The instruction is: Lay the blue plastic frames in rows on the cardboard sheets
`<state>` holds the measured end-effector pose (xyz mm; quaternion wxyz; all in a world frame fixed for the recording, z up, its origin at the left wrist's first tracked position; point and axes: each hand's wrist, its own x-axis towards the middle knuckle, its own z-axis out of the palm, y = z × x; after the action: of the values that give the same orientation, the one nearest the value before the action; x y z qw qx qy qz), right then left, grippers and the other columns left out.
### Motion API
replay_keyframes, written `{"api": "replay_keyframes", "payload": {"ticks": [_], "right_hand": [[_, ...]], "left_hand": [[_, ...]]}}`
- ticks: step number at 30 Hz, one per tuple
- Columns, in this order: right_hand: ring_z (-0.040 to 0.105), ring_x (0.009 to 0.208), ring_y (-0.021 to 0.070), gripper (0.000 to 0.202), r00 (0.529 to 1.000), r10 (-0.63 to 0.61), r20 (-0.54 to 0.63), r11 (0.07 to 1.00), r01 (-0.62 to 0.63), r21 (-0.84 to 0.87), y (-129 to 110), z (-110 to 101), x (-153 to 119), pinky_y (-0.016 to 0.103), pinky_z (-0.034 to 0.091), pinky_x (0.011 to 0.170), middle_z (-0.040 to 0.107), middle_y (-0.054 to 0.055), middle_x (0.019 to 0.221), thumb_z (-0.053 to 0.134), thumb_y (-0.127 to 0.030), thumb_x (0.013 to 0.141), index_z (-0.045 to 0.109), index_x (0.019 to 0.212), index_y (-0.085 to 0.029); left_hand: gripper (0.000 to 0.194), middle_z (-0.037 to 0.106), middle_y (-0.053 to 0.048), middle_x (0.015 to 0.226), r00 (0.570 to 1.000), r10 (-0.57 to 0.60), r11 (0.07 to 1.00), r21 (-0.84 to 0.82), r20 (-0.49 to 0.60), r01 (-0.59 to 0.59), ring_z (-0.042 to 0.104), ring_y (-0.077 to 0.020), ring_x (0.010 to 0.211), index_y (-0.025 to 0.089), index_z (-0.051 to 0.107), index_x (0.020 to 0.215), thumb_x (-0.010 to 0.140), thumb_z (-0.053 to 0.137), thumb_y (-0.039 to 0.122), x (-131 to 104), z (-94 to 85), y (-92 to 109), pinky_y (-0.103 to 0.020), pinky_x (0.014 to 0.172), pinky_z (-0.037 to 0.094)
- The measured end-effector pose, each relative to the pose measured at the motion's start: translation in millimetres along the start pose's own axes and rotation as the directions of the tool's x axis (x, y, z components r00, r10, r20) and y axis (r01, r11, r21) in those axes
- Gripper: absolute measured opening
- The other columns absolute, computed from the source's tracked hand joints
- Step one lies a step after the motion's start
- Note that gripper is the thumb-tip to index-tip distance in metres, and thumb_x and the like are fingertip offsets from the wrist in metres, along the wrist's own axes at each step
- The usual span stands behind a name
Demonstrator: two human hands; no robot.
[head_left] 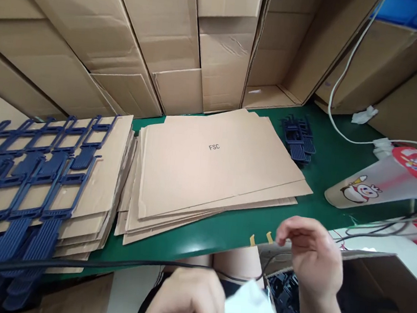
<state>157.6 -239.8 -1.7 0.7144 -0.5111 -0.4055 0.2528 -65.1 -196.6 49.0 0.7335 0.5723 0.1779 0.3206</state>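
My left hand [193, 297] is low in the middle, its fingers curled into a fist in front of my lap. What it grips, if anything, is hidden. Right beside it is a white sheet, paper or tissue [252, 312]; whether the hand touches it I cannot tell. My right hand [313, 255] is raised by the table's front edge, loosely curled, thumb and fingers apart, with nothing visible in it. Beyond both hands lies a stack of flat cardboard sheets [214, 172], the top one printed FSC.
Dark blue plastic racks [32, 184] cover another cardboard stack [107, 166] at left. Small blue plastic parts [298, 138] lie behind right. A drink cup [367, 189] leans on the green table [185, 243]. Cartons [161, 34] wall the back. A black cable [109, 265] crosses in front.
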Motion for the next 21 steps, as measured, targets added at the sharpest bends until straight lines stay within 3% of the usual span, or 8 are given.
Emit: {"api": "replay_keyframes", "payload": {"ticks": [3,7,10,12,15,17,19,21], "right_hand": [[0.058,0.078,0.0184,0.065,0.878,0.253,0.407,0.955,-0.295,0.043,-24,11,-1,0.029,0.048,0.063,0.060,0.008,0.089,0.028,-0.071,0.081,0.057,0.109,-0.020],[0.058,0.075,0.0144,0.069,0.727,0.427,0.538,0.821,-0.561,0.107,-29,27,6,0.025,0.049,0.065,0.058,0.004,0.092,0.063,-0.050,0.074,0.032,0.131,-0.027],[0.057,0.067,0.0103,0.069,0.769,0.440,0.463,0.833,-0.542,0.108,-23,36,8,0.020,0.047,0.059,0.059,0.001,0.081,0.066,-0.032,0.076,0.026,0.132,-0.027],[0.056,0.063,0.0085,0.061,0.825,0.426,0.372,0.865,-0.491,0.099,-20,38,7,0.018,0.047,0.056,0.059,-0.001,0.076,0.062,-0.027,0.080,0.029,0.131,-0.027],[0.057,0.063,0.0081,0.055,0.883,0.372,0.285,0.911,-0.406,0.070,-20,38,3,0.017,0.048,0.054,0.060,0.000,0.079,0.060,-0.024,0.082,0.034,0.129,-0.029],[0.059,0.069,0.0094,0.055,0.918,0.319,0.234,0.943,-0.333,0.022,-24,37,0,0.019,0.051,0.058,0.061,0.001,0.085,0.060,-0.022,0.082,0.035,0.130,-0.031],[0.060,0.075,0.0106,0.052,0.944,0.251,0.214,0.968,-0.246,-0.053,-29,34,-4,0.019,0.052,0.060,0.062,0.003,0.091,0.060,-0.019,0.081,0.041,0.127,-0.032],[0.061,0.078,0.0109,0.046,0.957,0.168,0.236,0.982,-0.141,-0.125,-37,33,-8,0.017,0.052,0.060,0.061,0.003,0.096,0.060,-0.016,0.080,0.049,0.121,-0.033]], "left_hand": [[0.033,0.045,-0.003,0.068,0.992,-0.021,0.972,-0.236,-0.128,-0.009,0.043,-0.0142,0.062,0.019,0.058,0.073,0.078,0.049,0.050,30,2.1,-4,-0.026,0.058,0.037],[0.030,0.038,0.000,0.066,0.945,-0.219,0.778,-0.629,-0.244,0.018,0.044,-0.0115,0.059,0.015,0.057,0.073,0.077,0.049,0.044,61,-3.8,-15,-0.024,0.057,0.038],[0.029,0.050,-0.001,0.076,0.904,-0.311,0.697,-0.717,-0.292,0.009,0.052,-0.0145,0.067,0.016,0.060,0.085,0.078,0.049,0.043,64,-7.5,-21,-0.027,0.064,0.044],[0.042,0.055,-0.006,0.103,0.863,-0.346,0.714,-0.700,-0.369,-0.012,0.055,-0.0221,0.090,0.022,0.054,0.110,0.081,0.044,0.050,58,-6.6,-24,-0.035,0.077,0.046],[0.066,0.025,-0.005,0.143,0.841,-0.132,0.915,-0.391,-0.525,-0.100,0.039,-0.0302,0.121,0.037,0.024,0.137,0.079,0.042,0.063,43,-4.6,-27,-0.045,0.091,0.041],[0.082,0.002,0.003,0.149,0.809,0.192,0.981,0.115,-0.556,-0.154,0.021,-0.0305,0.132,0.047,0.011,0.137,0.073,0.061,0.053,34,-6.9,-29,-0.046,0.100,0.032],[0.092,0.002,0.005,0.149,0.806,0.411,0.804,0.587,-0.427,-0.099,0.012,-0.0305,0.134,0.047,0.020,0.136,0.064,0.076,0.032,27,-12.3,-29,-0.047,0.106,0.022],[0.063,0.027,-0.001,0.143,0.873,0.404,0.635,0.770,-0.274,-0.052,0.022,-0.0308,0.131,0.037,0.049,0.121,0.065,0.075,0.023,24,-18.7,-25,-0.048,0.106,0.021]]}}
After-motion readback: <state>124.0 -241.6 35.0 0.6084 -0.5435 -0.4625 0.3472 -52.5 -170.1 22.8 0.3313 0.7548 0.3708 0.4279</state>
